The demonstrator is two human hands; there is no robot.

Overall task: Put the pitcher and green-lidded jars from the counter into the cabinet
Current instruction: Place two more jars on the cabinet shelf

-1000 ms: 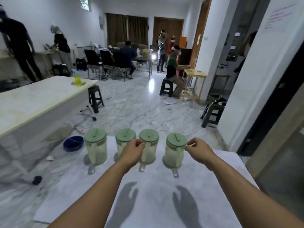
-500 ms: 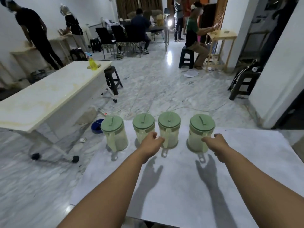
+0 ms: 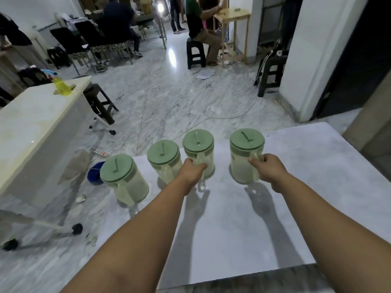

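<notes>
Dim overhead light casts hard shadows on the counter point(image 3: 296, 187); floor glare, soft blur, bowed edges.

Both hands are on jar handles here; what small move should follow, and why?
Probably lift both straight up. The left hand is closed on the handle of the third jar and the right hand on the rightmost jar; both jars appear to rest on the counter, close beside a neighbouring jar.
</notes>
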